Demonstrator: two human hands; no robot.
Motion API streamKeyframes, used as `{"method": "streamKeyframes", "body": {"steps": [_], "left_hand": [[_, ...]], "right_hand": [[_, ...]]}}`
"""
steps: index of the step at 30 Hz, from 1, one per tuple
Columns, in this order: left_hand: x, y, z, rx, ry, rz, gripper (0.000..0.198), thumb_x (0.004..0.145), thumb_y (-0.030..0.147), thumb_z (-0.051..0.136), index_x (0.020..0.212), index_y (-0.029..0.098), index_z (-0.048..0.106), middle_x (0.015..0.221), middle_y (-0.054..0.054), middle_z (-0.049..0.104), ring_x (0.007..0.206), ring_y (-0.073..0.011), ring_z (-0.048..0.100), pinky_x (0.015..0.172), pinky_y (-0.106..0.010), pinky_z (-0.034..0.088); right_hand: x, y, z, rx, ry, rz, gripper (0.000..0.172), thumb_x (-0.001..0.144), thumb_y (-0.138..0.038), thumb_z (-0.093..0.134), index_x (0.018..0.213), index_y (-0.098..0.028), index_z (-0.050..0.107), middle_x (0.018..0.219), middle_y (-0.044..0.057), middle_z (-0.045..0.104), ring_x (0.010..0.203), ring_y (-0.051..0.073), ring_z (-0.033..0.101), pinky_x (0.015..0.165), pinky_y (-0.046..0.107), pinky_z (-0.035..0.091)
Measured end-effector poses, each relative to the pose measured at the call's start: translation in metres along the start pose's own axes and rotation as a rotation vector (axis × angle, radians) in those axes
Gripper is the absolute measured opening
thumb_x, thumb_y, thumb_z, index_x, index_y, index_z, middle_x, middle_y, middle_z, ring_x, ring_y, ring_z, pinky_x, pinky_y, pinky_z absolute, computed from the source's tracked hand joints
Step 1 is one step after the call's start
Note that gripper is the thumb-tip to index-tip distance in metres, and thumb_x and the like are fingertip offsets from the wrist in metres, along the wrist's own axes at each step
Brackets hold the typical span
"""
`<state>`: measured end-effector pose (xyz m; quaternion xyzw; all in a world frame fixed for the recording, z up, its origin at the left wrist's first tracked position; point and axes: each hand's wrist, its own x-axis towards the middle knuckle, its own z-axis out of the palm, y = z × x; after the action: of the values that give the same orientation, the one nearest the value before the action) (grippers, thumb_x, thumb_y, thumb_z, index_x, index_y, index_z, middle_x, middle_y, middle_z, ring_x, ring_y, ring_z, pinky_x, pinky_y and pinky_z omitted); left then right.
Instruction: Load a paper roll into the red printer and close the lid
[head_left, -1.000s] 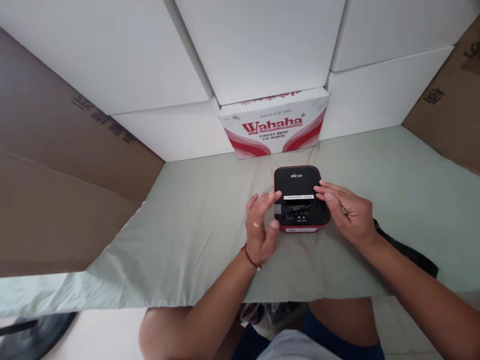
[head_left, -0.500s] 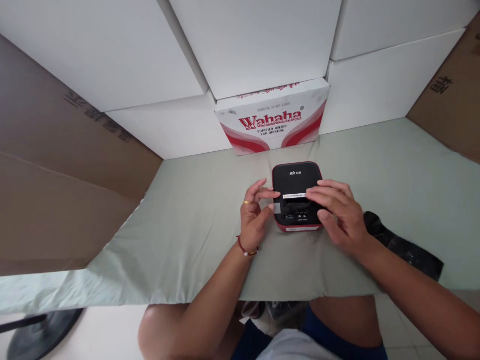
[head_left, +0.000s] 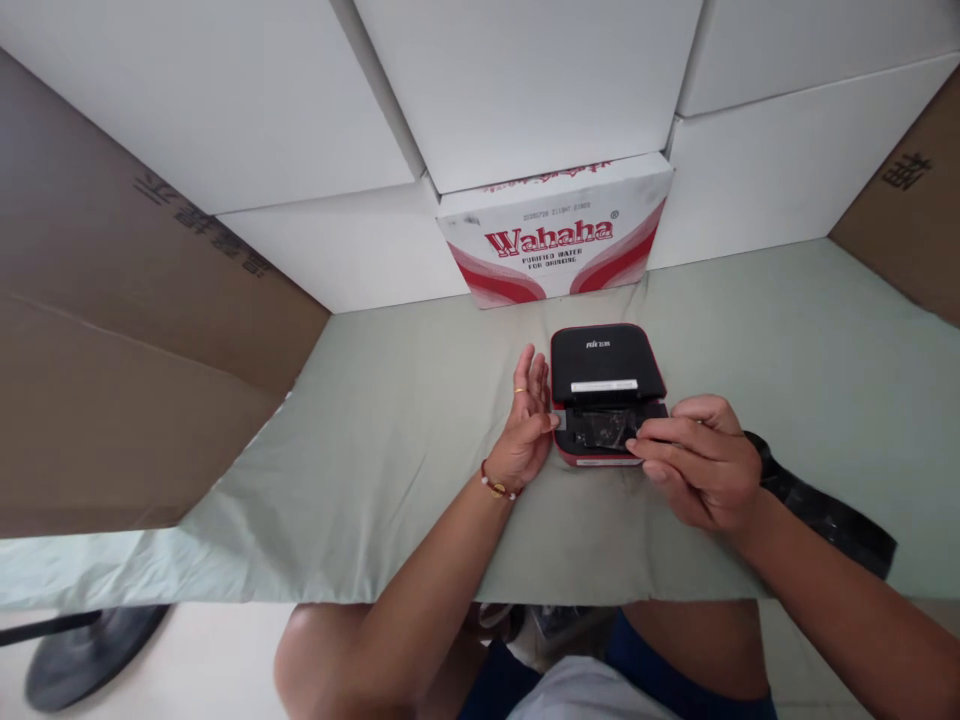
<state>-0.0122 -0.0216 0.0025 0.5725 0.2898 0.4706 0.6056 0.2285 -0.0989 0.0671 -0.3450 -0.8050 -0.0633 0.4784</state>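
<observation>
A small black device with a red rim (head_left: pixel 606 360) lies on the pale green cloth (head_left: pixel 390 440) in front of me. My left hand (head_left: pixel 525 430) stands on edge against its left side, fingers stretched out and thumb touching the side. My right hand (head_left: pixel 701 470) is at the device's front right corner, with thumb and fingers pinched on what looks like a crinkled clear film (head_left: pixel 600 428) over the front panel. A white strip runs across the middle of the device's top.
A white and red "Wahaha" carton (head_left: pixel 555 245) stands just behind the device, among stacked white boxes (head_left: pixel 525 90). Brown cardboard (head_left: pixel 112 330) walls the left side and the far right. A black object (head_left: pixel 832 510) lies under my right forearm. A dark round base (head_left: pixel 82 655) sits on the floor at lower left.
My right hand moved from the device's top down to its front edge and closed into a pinch. My left hand straightened against the left side. The front panel now looks crinkled and shiny.
</observation>
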Motion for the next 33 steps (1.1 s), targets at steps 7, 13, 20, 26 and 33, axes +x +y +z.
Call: {"method": "streamKeyframes", "body": {"steps": [7, 13, 20, 26, 33], "left_hand": [[0.008, -0.013, 0.004, -0.115, 0.014, 0.029, 0.104, 0.083, 0.063, 0.081, 0.167, 0.045, 0.023, 0.184, -0.004, 0.025, 0.172, -0.0312, 0.023, 0.139, -0.055, 0.028], [0.013, -0.018, 0.002, -0.17, 0.01, 0.029, 0.095, 0.081, 0.056, 0.082, 0.163, 0.042, 0.034, 0.18, -0.004, 0.034, 0.17, -0.0311, 0.028, 0.138, -0.055, 0.028], [0.016, -0.015, 0.001, -0.2, 0.008, 0.011, 0.088, 0.077, 0.053, 0.085, 0.155, 0.034, 0.049, 0.176, -0.007, 0.042, 0.168, -0.0339, 0.032, 0.138, -0.056, 0.026], [0.017, -0.018, 0.002, -0.213, 0.012, 0.03, 0.088, 0.077, 0.053, 0.085, 0.155, 0.033, 0.047, 0.176, -0.008, 0.041, 0.168, -0.0335, 0.033, 0.138, -0.056, 0.025], [0.016, -0.019, 0.002, -0.187, 0.014, 0.021, 0.089, 0.08, 0.056, 0.084, 0.157, 0.035, 0.044, 0.178, -0.007, 0.037, 0.169, -0.0325, 0.03, 0.138, -0.054, 0.026]], "right_hand": [[0.008, -0.003, -0.01, 0.076, -0.092, -0.018, 0.013, 0.097, -0.023, 0.073, 0.105, -0.027, 0.081, 0.095, 0.004, 0.084, 0.095, 0.025, 0.076, 0.087, 0.043, 0.062], [0.063, 0.006, -0.024, 0.168, -0.412, 0.507, 0.031, 0.109, -0.039, 0.055, 0.092, -0.029, 0.079, 0.084, 0.001, 0.081, 0.077, 0.021, 0.078, 0.072, 0.035, 0.061], [0.117, 0.047, 0.037, -0.37, -0.944, 0.435, 0.017, 0.087, -0.02, 0.07, 0.095, -0.025, 0.084, 0.075, 0.008, 0.08, 0.069, 0.024, 0.075, 0.062, 0.034, 0.052], [0.114, 0.048, 0.062, -0.468, -1.01, 0.564, 0.01, 0.073, -0.02, 0.083, 0.083, -0.02, 0.081, 0.087, 0.018, 0.082, 0.082, 0.037, 0.079, 0.071, 0.044, 0.058], [0.112, 0.035, 0.042, -0.405, -0.921, 0.606, 0.025, 0.088, -0.03, 0.075, 0.111, -0.021, 0.078, 0.103, 0.017, 0.083, 0.087, 0.034, 0.077, 0.07, 0.041, 0.054]]}}
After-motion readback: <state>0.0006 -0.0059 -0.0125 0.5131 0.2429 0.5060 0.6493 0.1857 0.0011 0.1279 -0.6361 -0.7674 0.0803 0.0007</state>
